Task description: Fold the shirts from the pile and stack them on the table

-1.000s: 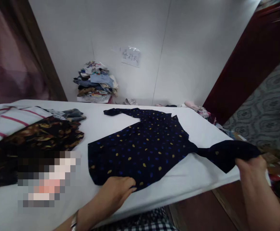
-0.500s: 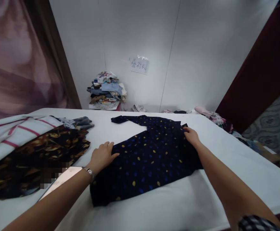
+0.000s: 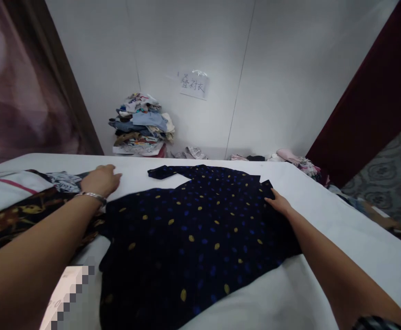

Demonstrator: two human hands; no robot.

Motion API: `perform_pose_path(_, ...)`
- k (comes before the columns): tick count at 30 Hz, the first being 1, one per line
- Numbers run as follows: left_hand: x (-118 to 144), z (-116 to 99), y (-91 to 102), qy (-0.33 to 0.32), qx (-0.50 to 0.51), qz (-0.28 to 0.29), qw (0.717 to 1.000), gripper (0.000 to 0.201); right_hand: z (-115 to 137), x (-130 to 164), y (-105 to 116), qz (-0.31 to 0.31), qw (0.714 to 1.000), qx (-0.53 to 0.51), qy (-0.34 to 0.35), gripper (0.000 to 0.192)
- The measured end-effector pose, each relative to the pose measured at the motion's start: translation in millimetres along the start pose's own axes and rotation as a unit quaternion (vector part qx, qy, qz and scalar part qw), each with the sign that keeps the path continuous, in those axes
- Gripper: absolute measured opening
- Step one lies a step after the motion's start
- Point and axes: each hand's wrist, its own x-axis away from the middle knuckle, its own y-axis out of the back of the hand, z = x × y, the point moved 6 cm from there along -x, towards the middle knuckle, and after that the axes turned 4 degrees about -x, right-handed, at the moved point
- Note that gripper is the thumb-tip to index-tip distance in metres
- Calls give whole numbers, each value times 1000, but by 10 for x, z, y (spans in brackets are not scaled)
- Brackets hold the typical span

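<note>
A dark navy shirt [image 3: 200, 229] with yellow and blue leaf spots lies spread on the white table, one sleeve [image 3: 168, 171] stretched out toward the far left. My right hand [image 3: 279, 202] grips the shirt's right edge, with thumb and fingertips on the cloth. My left hand [image 3: 100, 180], a silver bracelet on its wrist, is away from the shirt's body, beyond its left edge. Its fingers are outstretched with nothing in them, near a small grey-and-white patterned cloth [image 3: 63, 181].
At left lie a white garment with red stripes [image 3: 14, 185] and a brown-and-black patterned garment [image 3: 25, 219]. A lit screen [image 3: 63, 293] sits at lower left. Behind the white table [image 3: 338, 229] stands a clothes pile [image 3: 145, 126]; more clothes [image 3: 300, 164] line the right side. A handwritten sign [image 3: 193, 85] hangs on the wall.
My left hand has let go of the shirt's left edge and moved left and away from me. The shirt's left part now spreads wider toward the left and near side. My right hand stays at the right edge.
</note>
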Motion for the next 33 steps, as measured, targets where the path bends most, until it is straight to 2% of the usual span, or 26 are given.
perform_pose_path(1,48,-110,-45,-27,14,-6,1000,48,-48,25,42,5,1000,1,-8,76)
perform_pose_path(3,304,-390,-179,-92,35,1,995,50,-188,103,158,24,999,3,-44,79)
perform_pose_path(5,747,-654,-332,-151,50,35,987,46,-331,230,303,51,996,-19,-70,76)
perform_pose_path(7,1332,-866,-450,-229,74,66,968,46,-461,410,420,92,989,-67,-94,73)
perform_pose_path(9,1935,-961,-553,-275,101,97,951,46,-552,615,490,124,980,-110,-112,74)
perform_pose_path(11,2441,-991,-649,-306,111,123,938,50,-581,796,515,125,979,-121,-109,74)
perform_pose_path(13,2760,-1008,-717,-325,104,134,931,58,-543,929,497,107,985,-106,-84,62)
perform_pose_path(14,2843,-1020,-732,-333,95,135,928,55,-511,984,476,97,988,-97,-73,52)
perform_pose_path(17,2835,-1031,-701,-339,56,135,929,30,-384,1138,459,59,994,-75,-48,32)
perform_pose_path(19,2706,-954,-619,-316,52,127,939,33,-268,1262,511,32,997,-70,-15,30)
perform_pose_path(21,2576,-803,-508,-279,76,102,952,33,-116,1397,527,70,993,-88,46,29)
perform_pose_path(23,2511,-636,-426,-252,104,82,959,31,14,1496,510,149,974,-143,89,32)
perform_pose_path(25,2521,-521,-423,-240,102,91,961,29,38,1460,535,167,959,-222,57,35)
perform_pose_path(28,2613,-479,-539,-240,63,113,962,32,-77,1183,579,88,951,-290,-51,36)
perform_pose_path(31,2686,-472,-741,-239,45,73,967,38,-129,849,462,75,949,-287,-107,42)
perform_pose_path(33,2711,-414,-955,-236,38,44,970,39,-98,636,351,80,950,-276,-123,48)
